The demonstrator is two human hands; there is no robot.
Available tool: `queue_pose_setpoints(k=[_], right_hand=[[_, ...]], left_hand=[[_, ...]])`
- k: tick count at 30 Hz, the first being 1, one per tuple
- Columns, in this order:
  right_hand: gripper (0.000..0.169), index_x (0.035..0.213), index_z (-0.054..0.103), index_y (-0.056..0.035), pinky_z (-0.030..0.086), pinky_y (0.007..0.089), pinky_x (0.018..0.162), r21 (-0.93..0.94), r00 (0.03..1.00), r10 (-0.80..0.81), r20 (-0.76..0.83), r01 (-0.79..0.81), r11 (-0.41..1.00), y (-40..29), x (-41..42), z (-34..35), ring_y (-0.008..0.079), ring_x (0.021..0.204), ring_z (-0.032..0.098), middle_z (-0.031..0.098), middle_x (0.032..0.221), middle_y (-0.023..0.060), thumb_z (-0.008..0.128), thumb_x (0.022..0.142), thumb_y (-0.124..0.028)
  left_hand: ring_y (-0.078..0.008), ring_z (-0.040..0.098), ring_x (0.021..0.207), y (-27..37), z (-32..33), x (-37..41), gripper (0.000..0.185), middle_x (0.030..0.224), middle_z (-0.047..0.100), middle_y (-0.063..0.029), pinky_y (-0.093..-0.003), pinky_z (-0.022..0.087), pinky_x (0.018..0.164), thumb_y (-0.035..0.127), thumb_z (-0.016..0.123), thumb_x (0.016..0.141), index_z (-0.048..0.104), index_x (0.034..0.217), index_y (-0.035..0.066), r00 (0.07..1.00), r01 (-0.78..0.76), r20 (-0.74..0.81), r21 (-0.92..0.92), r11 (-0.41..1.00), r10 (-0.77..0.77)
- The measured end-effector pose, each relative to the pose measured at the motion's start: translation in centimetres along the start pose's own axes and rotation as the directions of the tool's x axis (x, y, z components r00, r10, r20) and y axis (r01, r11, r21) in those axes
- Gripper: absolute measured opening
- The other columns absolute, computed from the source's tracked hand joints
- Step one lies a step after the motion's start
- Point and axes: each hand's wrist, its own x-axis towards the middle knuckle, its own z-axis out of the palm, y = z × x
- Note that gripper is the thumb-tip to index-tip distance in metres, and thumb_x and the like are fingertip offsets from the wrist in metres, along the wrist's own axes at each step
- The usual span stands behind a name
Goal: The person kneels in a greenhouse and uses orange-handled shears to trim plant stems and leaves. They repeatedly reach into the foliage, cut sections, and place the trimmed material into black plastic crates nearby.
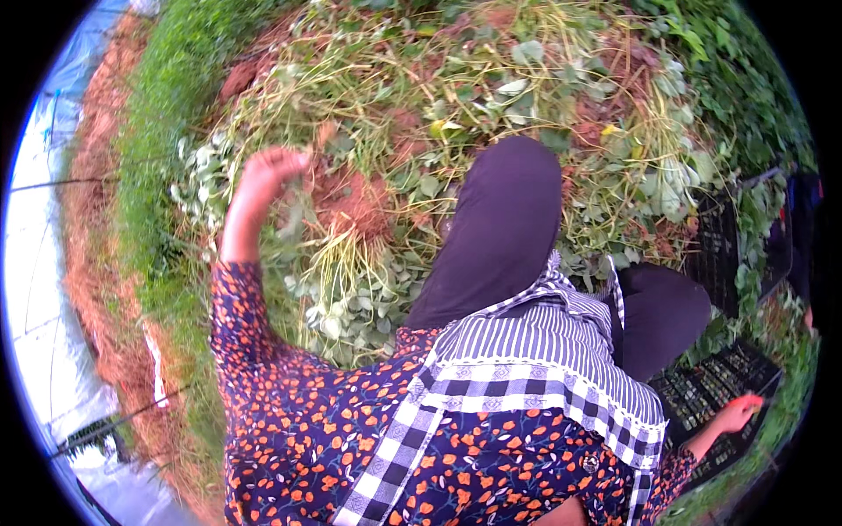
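Note:
My left hand [266,171] is raised over the plants at the left, blurred by motion, its fingers curled inward. Whether it holds anything is not clear. Just below and to its right lies a bunch of uprooted leafy plants [348,263], with reddish-brown roots [362,214], long pale stems and grey-green leaves. At the lower right, my right hand [737,415] is closed around a small red object [744,400], too small to identify. That hand is over a black plastic crate [714,381] with a slatted or perforated surface.
Loose stems and leaves [427,85] cover the reddish soil before my bent knees [506,217]. A second black crate [717,250] stands at the right, beside green foliage [743,79]. A grass strip [158,131] and plastic sheeting [39,276] run along the left.

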Motion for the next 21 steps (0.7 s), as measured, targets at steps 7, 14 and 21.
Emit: queue_pose_setpoints(k=[7,14,21], right_hand=[[0.03,0.11,0.061,-0.003,0.042,0.0204,0.075,0.587,0.856,-0.278,0.435,-0.035,0.809,-29.8,-0.8,7.5,0.0076,0.082,0.054,0.062,0.099,0.001,0.06,0.086,-0.021],[0.023,0.101,0.062,-0.0014,0.044,0.0203,0.07,0.769,0.706,-0.548,0.45,0.006,0.639,-43.1,-10.9,10.4,0.0069,0.08,0.054,0.062,0.092,0.0038,0.064,0.083,-0.016],[0.018,0.094,0.061,0.0006,0.042,0.0216,0.074,0.772,0.608,-0.542,0.581,-0.201,0.603,-42.8,-13.7,10.3,0.007,0.079,0.051,0.059,0.086,0.0008,0.064,0.082,-0.012]], left_hand=[[-0.0126,0.059,0.066,-25.0,9.6,0.4,0.025,0.072,0.066,-0.0063,-0.027,0.046,0.067,0.026,0.072,0.071,0.069,0.082,0.003,0.952,0.267,-0.164,0.028,0.963,-0.259],[-0.0129,0.055,0.063,-28.0,17.1,-2.0,0.022,0.069,0.063,-0.0055,-0.0272,0.046,0.063,0.018,0.067,0.077,0.063,0.082,-0.003,0.888,0.006,-0.448,-0.219,0.976,-0.106],[-0.0261,0.064,0.076,-28.0,17.4,-3.4,0.036,0.077,0.066,-0.0154,-0.0345,0.047,0.072,0.037,0.065,0.076,0.068,0.086,0.003,0.899,0.337,-0.296,0.0,0.942,-0.322]])
